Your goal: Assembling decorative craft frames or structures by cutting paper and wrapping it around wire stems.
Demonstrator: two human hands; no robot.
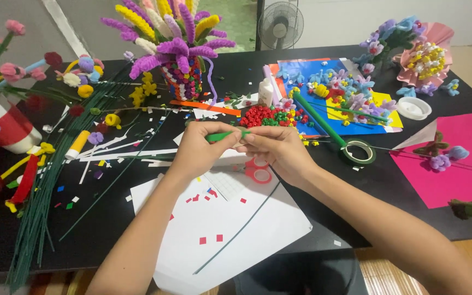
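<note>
My left hand [199, 148] and my right hand [274, 148] meet over the middle of the black table [367, 180]. Both pinch a short green stem piece [224, 135] that runs between their fingertips. Under my hands lie white paper sheets [219, 229] dotted with small red squares, and red-handled scissors [258, 170] just below my right hand. A thin dark wire [239, 232] crosses the paper diagonally.
A pile of red and green beads [269, 116] sits just beyond my hands, with a green tape roll [358, 152] to the right and pink paper [454, 164] beyond it. Green wires [45, 202] lie at left. A pipe-cleaner flower vase [187, 76] stands behind.
</note>
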